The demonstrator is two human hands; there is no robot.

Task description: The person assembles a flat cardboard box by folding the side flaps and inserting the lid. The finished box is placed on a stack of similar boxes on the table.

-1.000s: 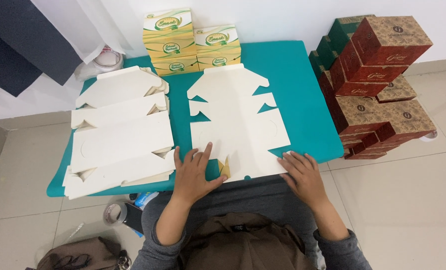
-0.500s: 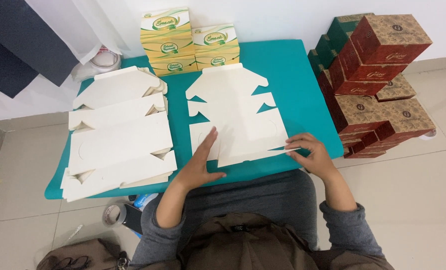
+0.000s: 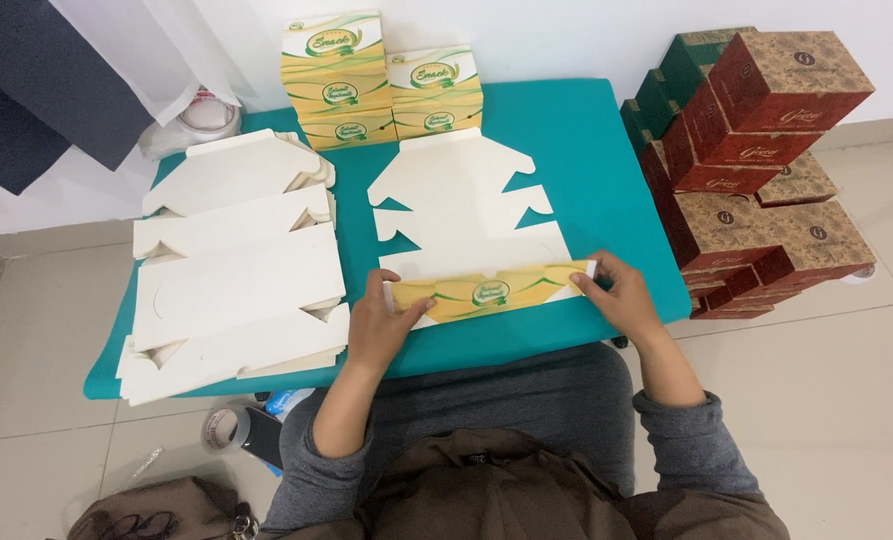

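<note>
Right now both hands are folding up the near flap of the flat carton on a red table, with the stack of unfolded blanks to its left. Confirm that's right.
Not quite: the table is teal, not red, as the head view shows. The rest holds: the left hand and right hand fold up the near flap of the flat carton, with the stack of unfolded blanks to its left.

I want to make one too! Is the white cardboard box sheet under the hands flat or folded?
Partly folded: the flat white cardboard box blank has its near edge turned up, showing yellow print, held by left hand and right hand.
</note>
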